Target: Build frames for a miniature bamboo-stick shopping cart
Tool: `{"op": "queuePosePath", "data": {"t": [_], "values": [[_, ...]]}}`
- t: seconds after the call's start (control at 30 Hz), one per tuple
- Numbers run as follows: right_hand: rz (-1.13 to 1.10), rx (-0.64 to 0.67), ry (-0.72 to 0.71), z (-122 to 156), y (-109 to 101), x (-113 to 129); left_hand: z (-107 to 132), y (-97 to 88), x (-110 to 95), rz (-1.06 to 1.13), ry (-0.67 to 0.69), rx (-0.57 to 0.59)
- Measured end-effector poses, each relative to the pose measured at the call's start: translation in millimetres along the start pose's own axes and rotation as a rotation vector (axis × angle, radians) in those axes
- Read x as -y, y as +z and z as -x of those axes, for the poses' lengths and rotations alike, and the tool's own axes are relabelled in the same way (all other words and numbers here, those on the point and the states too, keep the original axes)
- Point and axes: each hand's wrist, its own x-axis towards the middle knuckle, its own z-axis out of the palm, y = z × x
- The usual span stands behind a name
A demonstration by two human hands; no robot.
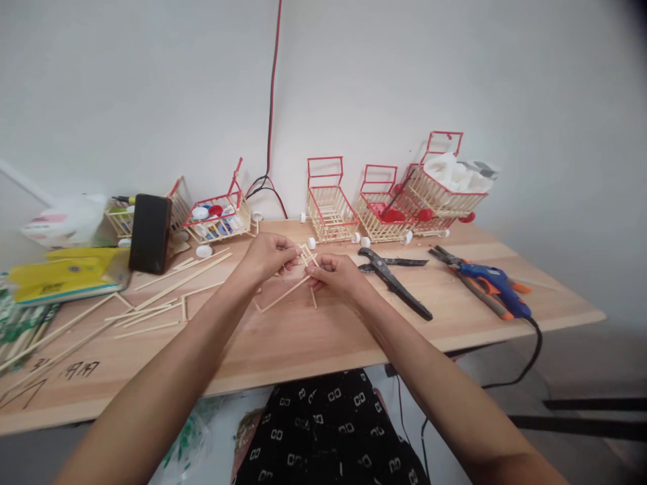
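Observation:
Near the middle of the wooden table, my left hand (273, 256) pinches the upper left side of a small frame of thin wooden sticks (306, 254). My right hand (333, 273) grips the same frame from the right with thumb and fingers closed. One long stick (284, 295) slants down to the left below the hands. Another short stick points down beneath my right hand. The fingers partly cover the joints between the sticks. Just behind the hands stands a small stick-built shopping cart (331, 212) with a red rim and white wheels.
Loose sticks (151, 313) lie left on the table (323, 343). Black cutters (394, 279), orange-handled pliers (478, 286) and a blue glue gun (498, 286) lie right. Along the wall stand several more carts (384, 212). A phone (150, 232) leans beside a yellow packet (75, 269).

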Motion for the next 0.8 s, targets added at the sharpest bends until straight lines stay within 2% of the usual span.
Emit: {"op": "queuePosePath", "data": {"t": [0.13,0.6,0.8], "values": [[-0.041,0.028,-0.015,0.7,-2.0,1.4,2.1,-2.1,-1.5,0.008,-0.004,0.011],[-0.094,-0.086,-0.049,1.0,2.6,-2.8,-1.2,0.8,4.2,-0.016,0.041,-0.024],[-0.016,-0.147,-0.082,-1.5,0.5,-2.1,0.9,1.6,0.3,-0.044,0.027,-0.026]]}}
